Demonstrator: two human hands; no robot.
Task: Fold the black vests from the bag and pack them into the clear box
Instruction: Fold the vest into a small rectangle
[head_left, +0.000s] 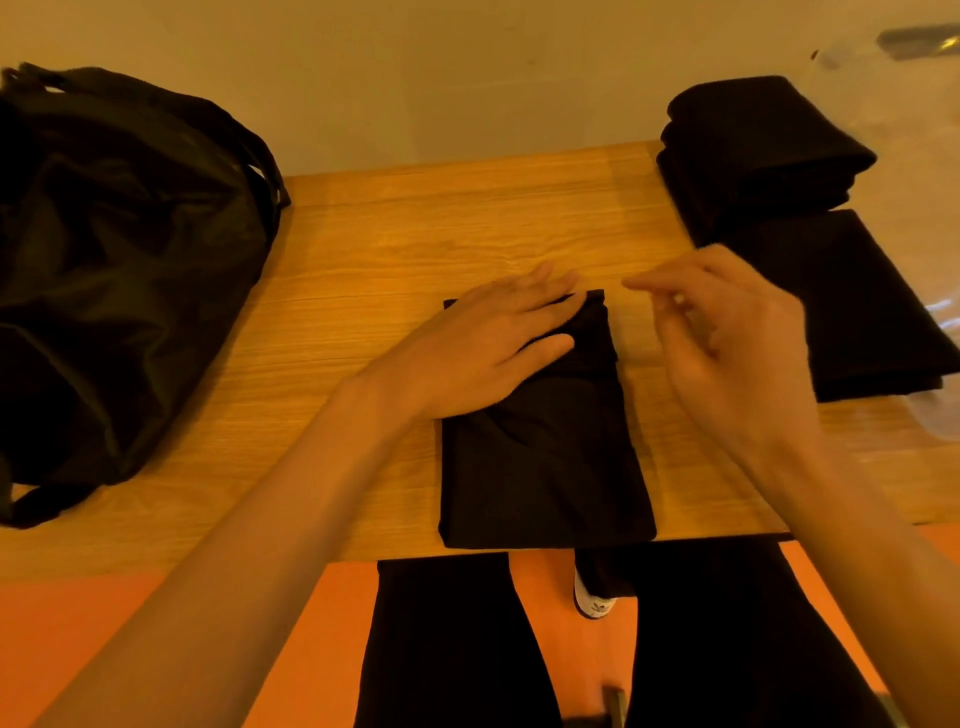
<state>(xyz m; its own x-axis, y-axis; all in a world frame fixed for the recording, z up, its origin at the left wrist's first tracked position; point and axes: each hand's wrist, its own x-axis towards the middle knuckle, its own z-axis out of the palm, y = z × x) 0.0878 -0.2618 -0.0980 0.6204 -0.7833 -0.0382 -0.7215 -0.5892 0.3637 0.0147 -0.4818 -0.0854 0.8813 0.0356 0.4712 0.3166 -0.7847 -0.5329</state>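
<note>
A black vest, folded into a narrow rectangle, lies on the wooden table at its near edge. My left hand rests flat on the vest's far left part, fingers spread. Just right of the vest's far corner my right hand hovers above the table, fingers loosely curled, holding nothing. A black bag sits at the left of the table. At the right, two stacks of folded black vests, one at the far end and one nearer, lie inside the clear box, whose walls are faint.
A pale wall rises behind the table. Below the near edge are my dark trousers, a white shoe and an orange floor. Bare wood shows between the bag and the vest.
</note>
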